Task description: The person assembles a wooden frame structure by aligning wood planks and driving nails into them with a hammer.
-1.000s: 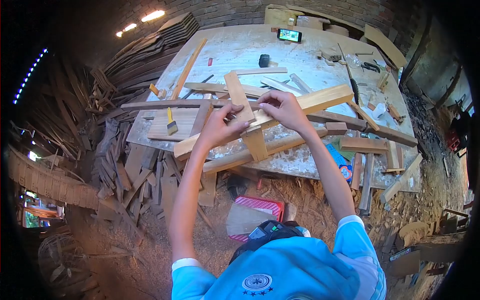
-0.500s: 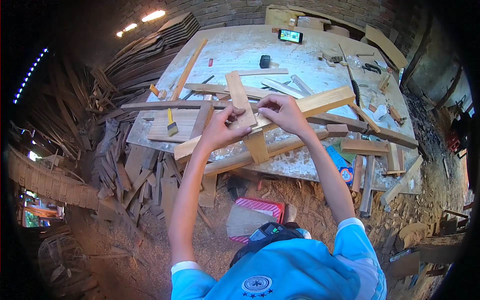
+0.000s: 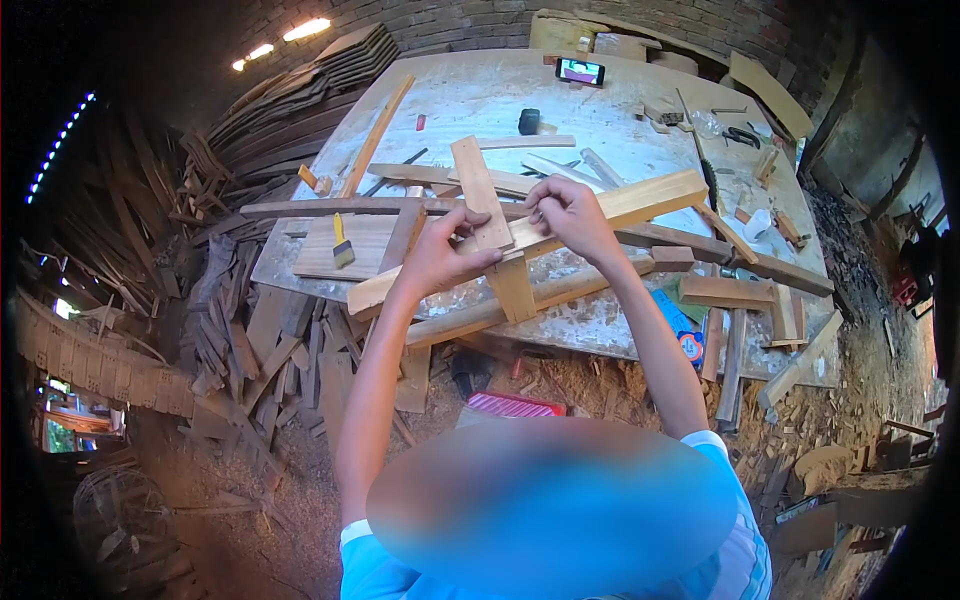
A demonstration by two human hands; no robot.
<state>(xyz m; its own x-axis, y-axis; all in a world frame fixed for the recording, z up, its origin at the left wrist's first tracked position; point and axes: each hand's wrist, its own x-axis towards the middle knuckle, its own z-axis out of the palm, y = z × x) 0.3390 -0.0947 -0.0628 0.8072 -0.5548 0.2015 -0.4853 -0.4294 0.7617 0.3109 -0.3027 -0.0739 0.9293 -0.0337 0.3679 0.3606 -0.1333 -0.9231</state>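
A long pale wooden beam (image 3: 640, 203) lies slanted across the near part of the worktable. Over it crosses a flat, short board (image 3: 478, 190), whose lower piece (image 3: 514, 290) shows on the near side of the beam. My left hand (image 3: 447, 258) grips the crossing board near its lower end, thumb at its edge. Just right of that joint, my right hand (image 3: 568, 220) is above the beam with its fingers curled together; anything between the fingertips is too small to make out.
A yellow-handled brush (image 3: 342, 245) lies on a board at the left of the worktable (image 3: 460, 90). A phone (image 3: 580, 71) stands at the back. A blue tape measure (image 3: 690, 343) is near the front edge. Wood pieces (image 3: 730, 292) lie at the right.
My right hand has moved slightly up and right, away from the crossing board, and its fingers have curled in more. My left hand keeps its grip.
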